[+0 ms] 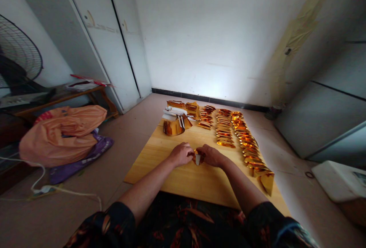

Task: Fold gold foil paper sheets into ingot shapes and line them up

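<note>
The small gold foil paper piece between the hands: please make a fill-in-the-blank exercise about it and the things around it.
1. The left hand and the right hand together hold a small gold foil paper piece above a ____ board.
2. The rows of folded gold foil pieces lie on the person's ____ side.
3. The orange plastic bag lies on the ____.

Missing words: wooden; right; floor

no legible text, labels, brands or numbers anywhere
</note>
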Motion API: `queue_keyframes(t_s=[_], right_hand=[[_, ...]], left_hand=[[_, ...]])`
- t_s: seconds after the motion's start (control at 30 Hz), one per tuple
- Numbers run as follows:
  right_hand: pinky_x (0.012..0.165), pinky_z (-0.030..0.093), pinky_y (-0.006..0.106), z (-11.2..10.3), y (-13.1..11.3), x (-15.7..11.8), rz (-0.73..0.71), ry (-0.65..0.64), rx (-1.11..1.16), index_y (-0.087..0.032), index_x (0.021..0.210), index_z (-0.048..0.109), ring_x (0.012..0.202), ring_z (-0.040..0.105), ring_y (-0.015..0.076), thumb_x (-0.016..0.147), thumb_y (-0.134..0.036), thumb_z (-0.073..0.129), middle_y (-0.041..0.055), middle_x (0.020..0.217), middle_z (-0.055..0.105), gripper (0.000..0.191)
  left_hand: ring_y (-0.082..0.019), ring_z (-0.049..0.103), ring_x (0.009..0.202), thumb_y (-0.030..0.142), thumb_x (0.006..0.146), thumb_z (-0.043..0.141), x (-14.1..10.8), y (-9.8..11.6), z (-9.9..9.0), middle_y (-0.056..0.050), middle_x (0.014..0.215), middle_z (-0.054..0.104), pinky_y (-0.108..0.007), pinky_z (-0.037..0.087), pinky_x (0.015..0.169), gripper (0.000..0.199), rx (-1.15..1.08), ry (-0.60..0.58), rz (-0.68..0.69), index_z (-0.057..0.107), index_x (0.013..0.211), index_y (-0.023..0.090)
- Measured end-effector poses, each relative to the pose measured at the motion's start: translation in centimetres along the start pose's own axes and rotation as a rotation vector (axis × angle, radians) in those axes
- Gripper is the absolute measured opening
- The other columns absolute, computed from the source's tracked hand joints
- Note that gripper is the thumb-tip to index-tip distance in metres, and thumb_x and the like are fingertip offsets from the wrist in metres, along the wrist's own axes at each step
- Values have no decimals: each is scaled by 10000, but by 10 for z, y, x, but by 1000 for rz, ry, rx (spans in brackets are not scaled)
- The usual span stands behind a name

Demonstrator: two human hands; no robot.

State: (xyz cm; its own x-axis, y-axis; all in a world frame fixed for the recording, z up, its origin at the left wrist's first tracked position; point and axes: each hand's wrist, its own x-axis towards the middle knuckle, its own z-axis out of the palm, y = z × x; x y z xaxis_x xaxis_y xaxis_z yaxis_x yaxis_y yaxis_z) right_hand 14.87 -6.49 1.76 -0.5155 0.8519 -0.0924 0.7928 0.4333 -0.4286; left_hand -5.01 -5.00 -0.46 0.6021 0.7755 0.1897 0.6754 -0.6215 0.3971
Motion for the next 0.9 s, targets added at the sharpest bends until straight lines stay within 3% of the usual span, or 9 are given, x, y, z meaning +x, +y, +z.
queue_keyframes(t_s=[0.2,0.3,0.37,0.47,0.6,0.8,0.9], right_hand=[[718,420,220,2,2,-8,28,62,71,-150,1150,575,842,580,154,701,-123,622,82,1012,615,452],[668,420,213,2,4,-18,-4,78,51,-154,979,624,769,570,139,696,-108,620,48,905,622,286],[691,419,220,5,5,-23,-100,109,5,-167,888,637,775,564,137,739,-108,591,38,868,620,166],[760,406,249,13,8,-28,-240,209,-113,-185,900,650,848,552,153,829,-143,544,52,909,634,135],[757,376,272,23,9,-33,-248,282,-268,-211,974,658,863,528,167,922,-256,486,62,946,648,185],[779,340,302,23,4,-41,-242,282,-369,-212,1015,635,871,501,180,962,-260,409,70,968,648,237],[777,338,296,26,3,-39,-168,271,-347,-194,964,629,863,501,181,962,-222,392,70,937,642,239]], left_hand=[[-159,574,841,186,771,622,0,6,8,-29,816,654,-249,432,744,93,17,102,-100,714,782,199],[-155,574,836,170,769,629,-2,9,10,-25,824,655,-250,428,746,79,16,143,-95,702,778,197],[-153,571,829,157,769,627,-3,10,10,-22,821,654,-253,427,743,81,15,155,-84,697,781,196],[-153,562,811,141,767,623,-3,10,10,-23,798,643,-256,430,730,82,14,169,-75,689,763,189],[-157,541,834,101,759,609,-3,8,13,-32,807,620,-258,436,746,97,24,205,-16,672,753,174],[-151,512,821,103,820,518,-3,8,13,-37,797,571,-263,442,767,180,39,146,92,652,721,171],[-150,516,833,79,824,468,-5,9,9,-42,815,570,-261,444,781,230,14,108,90,666,756,173]])
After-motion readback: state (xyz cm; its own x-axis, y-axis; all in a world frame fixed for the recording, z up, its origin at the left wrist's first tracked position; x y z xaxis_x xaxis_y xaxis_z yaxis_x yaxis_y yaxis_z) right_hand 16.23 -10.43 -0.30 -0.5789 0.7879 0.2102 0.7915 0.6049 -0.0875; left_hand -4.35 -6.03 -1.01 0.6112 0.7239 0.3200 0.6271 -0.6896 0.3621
